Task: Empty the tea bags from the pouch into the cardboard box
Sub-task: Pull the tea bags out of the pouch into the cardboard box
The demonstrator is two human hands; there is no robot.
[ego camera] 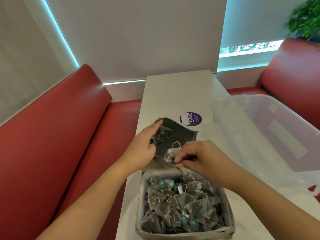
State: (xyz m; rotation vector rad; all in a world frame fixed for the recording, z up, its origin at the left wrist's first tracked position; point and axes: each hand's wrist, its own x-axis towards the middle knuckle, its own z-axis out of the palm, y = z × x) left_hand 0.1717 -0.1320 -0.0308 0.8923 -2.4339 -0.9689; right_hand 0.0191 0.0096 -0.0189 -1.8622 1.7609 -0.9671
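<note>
Soft, even daylight enters through the blinds (pixel 131 32); the plant (pixel 304 18) at the top right corner is blurred, and edges bend.
</note>
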